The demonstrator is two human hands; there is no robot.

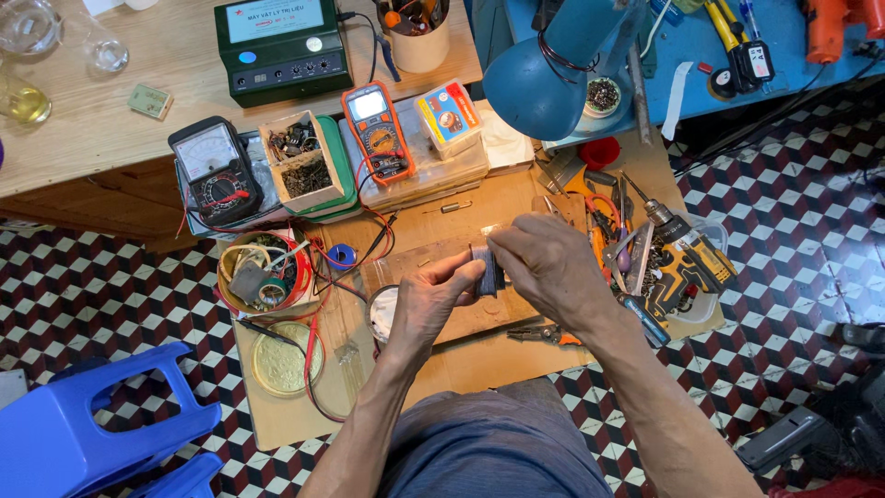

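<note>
Dark and small, a flat part [488,269] is standing upright over the wooden board [461,318] at mid-bench, the left hand [433,300] pinching it from eight o'clock while the right hand [544,263] is grasping its top from two o'clock.

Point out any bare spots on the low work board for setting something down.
Bare board lies along the near edge, between the round yellow dish and the pliers. Crowded elsewhere: cordless drill and tools right, meters behind. Both hands, left hand and right hand, hold a small dark part mid-board.

Repair workshop; multimeters [378,132], cordless drill [687,261].
</note>
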